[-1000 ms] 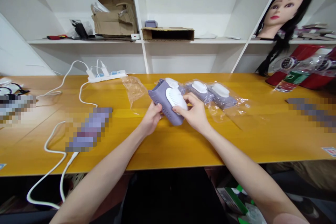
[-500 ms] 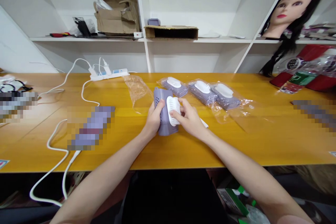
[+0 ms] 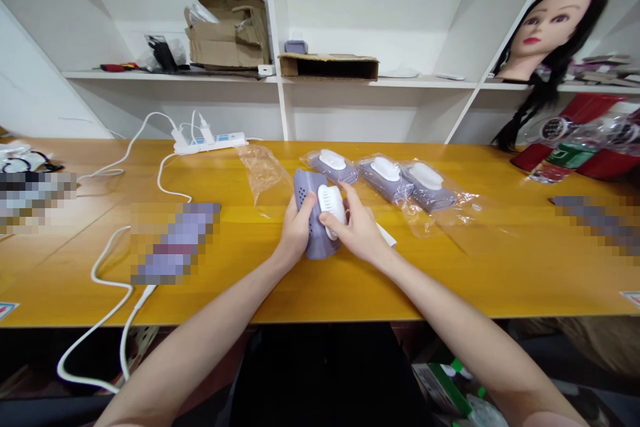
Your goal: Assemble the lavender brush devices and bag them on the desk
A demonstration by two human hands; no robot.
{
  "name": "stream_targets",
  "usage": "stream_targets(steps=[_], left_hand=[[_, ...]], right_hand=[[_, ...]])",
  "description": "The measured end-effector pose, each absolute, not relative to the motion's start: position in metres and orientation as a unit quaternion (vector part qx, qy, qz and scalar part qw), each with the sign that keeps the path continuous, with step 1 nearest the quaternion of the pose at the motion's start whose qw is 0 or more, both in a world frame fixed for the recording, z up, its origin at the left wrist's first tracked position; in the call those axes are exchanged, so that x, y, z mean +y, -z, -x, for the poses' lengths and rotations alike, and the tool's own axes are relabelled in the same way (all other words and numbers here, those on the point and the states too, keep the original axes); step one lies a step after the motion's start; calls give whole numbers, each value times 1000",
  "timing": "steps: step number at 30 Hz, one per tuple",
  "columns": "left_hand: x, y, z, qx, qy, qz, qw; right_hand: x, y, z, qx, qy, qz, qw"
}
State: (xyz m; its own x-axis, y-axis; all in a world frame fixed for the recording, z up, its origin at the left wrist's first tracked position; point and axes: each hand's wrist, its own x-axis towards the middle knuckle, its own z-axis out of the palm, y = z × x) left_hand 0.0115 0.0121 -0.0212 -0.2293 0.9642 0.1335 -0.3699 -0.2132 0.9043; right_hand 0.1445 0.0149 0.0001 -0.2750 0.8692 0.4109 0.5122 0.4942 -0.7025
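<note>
My left hand point(image 3: 296, 230) is closed on a purple-grey plastic box point(image 3: 316, 243) with small holes in its side, its thumb along the near face. Against the box's right side is a white scrub brush point(image 3: 330, 203) with slits or bristles showing. My right hand point(image 3: 361, 223) pinches this brush between thumb and fingers; its far fingertips are partly hidden. Behind my hands lie three more purple-grey boxes, the left box point(image 3: 340, 175), the middle box point(image 3: 393, 188) and the right box point(image 3: 434, 199), each topped with a white brush and wrapped in clear plastic.
An empty clear bag point(image 3: 267, 177) lies left of the boxes, and a white flat piece point(image 3: 387, 235) by my right wrist. A blurred phone-like item point(image 3: 177, 243) with a white cable is at left. Behind are a power strip point(image 3: 215, 141), bottle point(image 3: 565, 155) and mannequin head point(image 3: 550, 30).
The white brush has turned slightly in my right hand, its slits showing less. My right fingers have spread around it and shifted a little. The view has tilted slightly.
</note>
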Motion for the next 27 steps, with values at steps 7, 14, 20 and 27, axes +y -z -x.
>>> stream_targets(steps=[7,14,20,27], left_hand=[[5,24,-12,376,-673,-438,463],[8,23,-13,358,-679,-410,492],[13,2,2,432,-593,-277,621],[35,-7,40,460,-600,-272,595]], right_hand=[[19,4,-150,-765,-261,403,430],[21,0,-147,-712,-333,386,483],[32,-17,-162,-602,-481,406,492],[25,-14,-165,-809,-302,414,286]])
